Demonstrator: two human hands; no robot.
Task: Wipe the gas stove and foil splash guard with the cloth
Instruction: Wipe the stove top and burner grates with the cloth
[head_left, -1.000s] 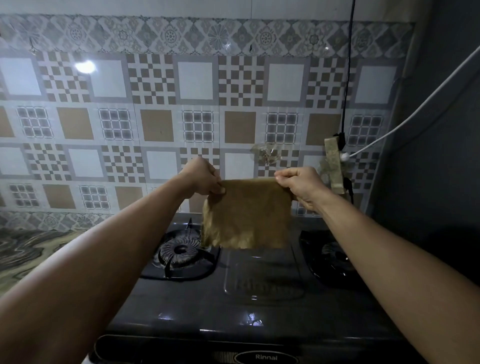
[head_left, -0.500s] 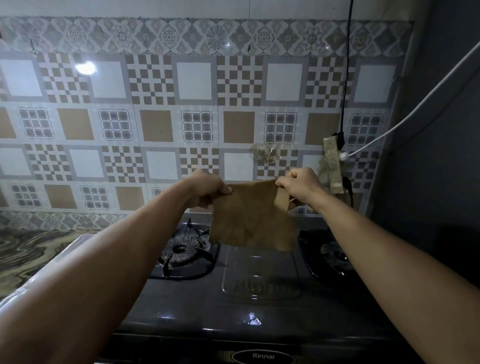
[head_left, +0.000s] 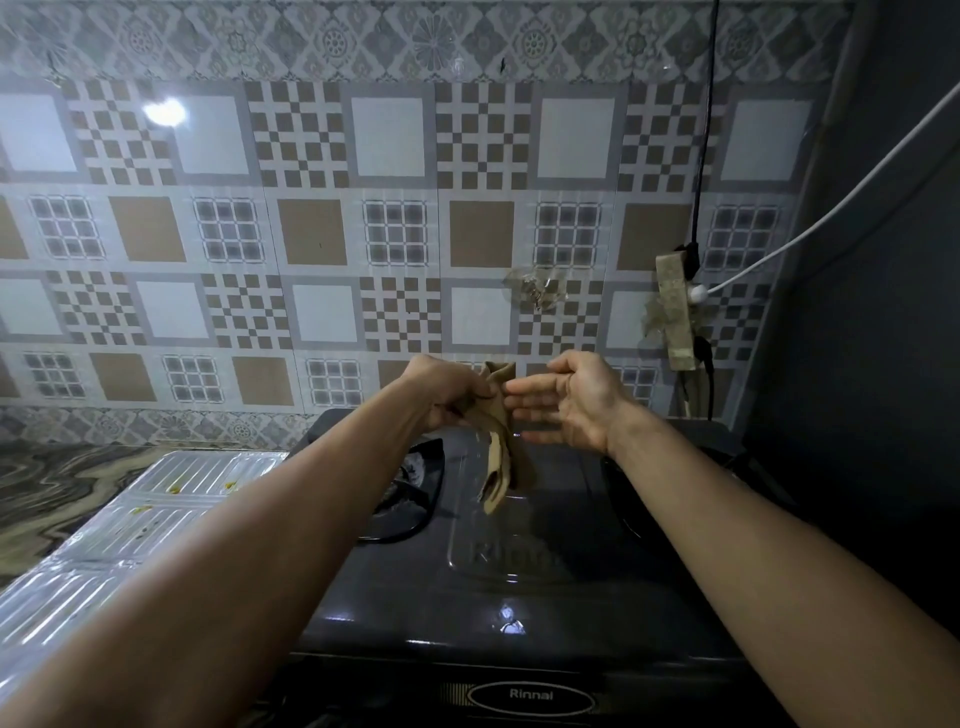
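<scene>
Above the stove: both bare forearms reach forward, hands meeting in mid-air before the tiled wall.
Cloth: a tan, soft woven cloth (head_left: 500, 441), bunched into a limp, twisted strip, hangs down over the stove's middle without touching it.
Left hand: the left hand (head_left: 448, 392) has its fingers curled round the cloth's upper part, gripping it.
Right hand: the right hand (head_left: 569, 400) is spread, palm facing left, fingers straight and loosely apart, holding nothing; its fingertips sit just beside the cloth, and contact cannot be judged.
Stove: a glossy black two-burner gas stove (head_left: 519, 613), smooth and reflective, carries an oval "Rinnai" badge on its front edge; the left burner is partly hidden by the left arm.
Splash guard: a ribbed, shiny silver foil splash guard (head_left: 130, 530) lies flat just left of the stove, spotted with yellow-brown stains.
Wall: glazed patterned tiles (head_left: 311, 234) in brown, grey and white.
</scene>
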